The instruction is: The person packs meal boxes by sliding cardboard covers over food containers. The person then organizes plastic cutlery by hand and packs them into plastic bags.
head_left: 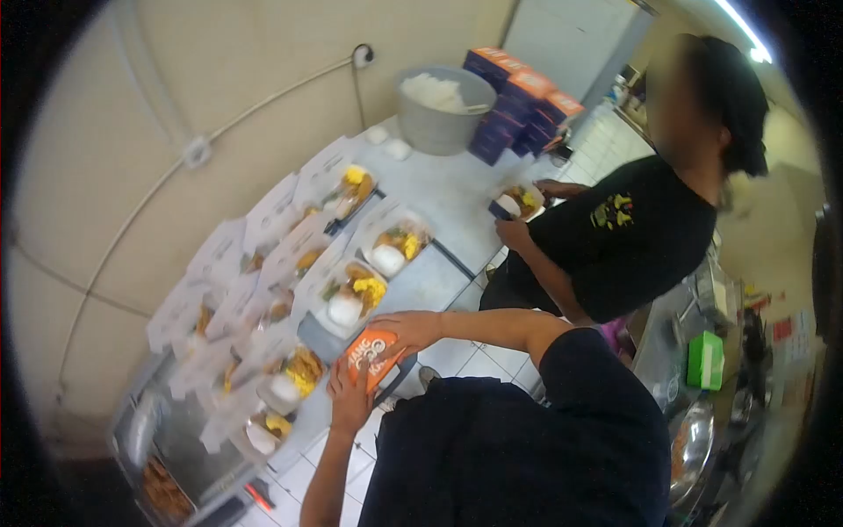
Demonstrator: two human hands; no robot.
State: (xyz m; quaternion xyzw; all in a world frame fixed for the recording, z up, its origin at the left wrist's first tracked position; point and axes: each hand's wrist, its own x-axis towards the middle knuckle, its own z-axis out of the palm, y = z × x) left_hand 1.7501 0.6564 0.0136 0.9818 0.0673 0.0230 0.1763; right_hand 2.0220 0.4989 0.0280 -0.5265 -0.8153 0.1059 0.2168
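Note:
An orange box (372, 353) with white lettering sits at the table's near edge, between my two hands. My left hand (351, 397) holds its lower left side, fingers bent over the top. On the upper right side, my right hand (411, 335) grips the same box. Just beyond it stands an open box with a white rice mound (344, 309) and yellow food. More open boxes with rice, yellow and brown food (303, 371) stand in rows to the left. The contents of the orange box are hidden.
A co-worker (623, 220) at the right holds an open food box (520, 204). A grey tub (446, 114) of rice and stacked purple-orange boxes (522, 105) stand at the back. A metal tray (165, 492) of brown food lies lower left.

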